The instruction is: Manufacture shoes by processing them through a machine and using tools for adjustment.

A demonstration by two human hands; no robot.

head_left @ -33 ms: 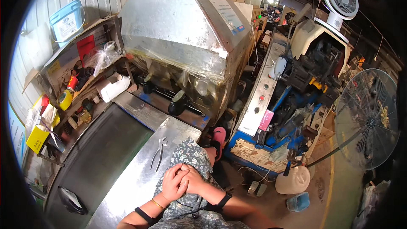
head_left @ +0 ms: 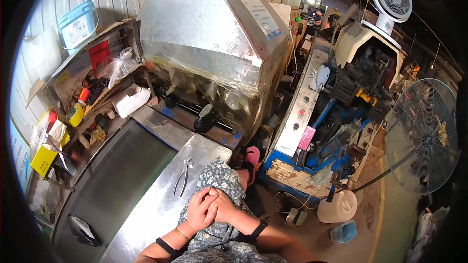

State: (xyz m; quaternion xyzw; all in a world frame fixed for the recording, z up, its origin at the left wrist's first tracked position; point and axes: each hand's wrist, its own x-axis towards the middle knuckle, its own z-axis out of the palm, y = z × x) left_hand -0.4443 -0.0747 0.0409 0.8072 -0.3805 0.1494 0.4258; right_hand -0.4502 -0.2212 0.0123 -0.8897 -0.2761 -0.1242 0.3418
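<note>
My left hand (head_left: 200, 210) and my right hand (head_left: 223, 206) are clasped together on my lap, over a dark flowered garment (head_left: 214, 175). The fingers of both fold over each other, and I see no object in them. Just beyond my left hand, a pair of metal pliers (head_left: 184, 175) lies on the shiny metal worktop (head_left: 146, 214), not touched by either hand. Left of it is a dark, flat belt-like surface (head_left: 117, 180) with a black-rimmed oval object (head_left: 83, 229) at its near end.
Ahead stands a large metal hood (head_left: 195, 29) with plastic sheeting below. A cluttered shelf (head_left: 97, 92) holds a blue bucket (head_left: 78, 24) at left. At right are a blue-framed machine (head_left: 287, 165), a big floor fan (head_left: 424, 136), a white jug (head_left: 337, 206) and a blue tub (head_left: 343, 232).
</note>
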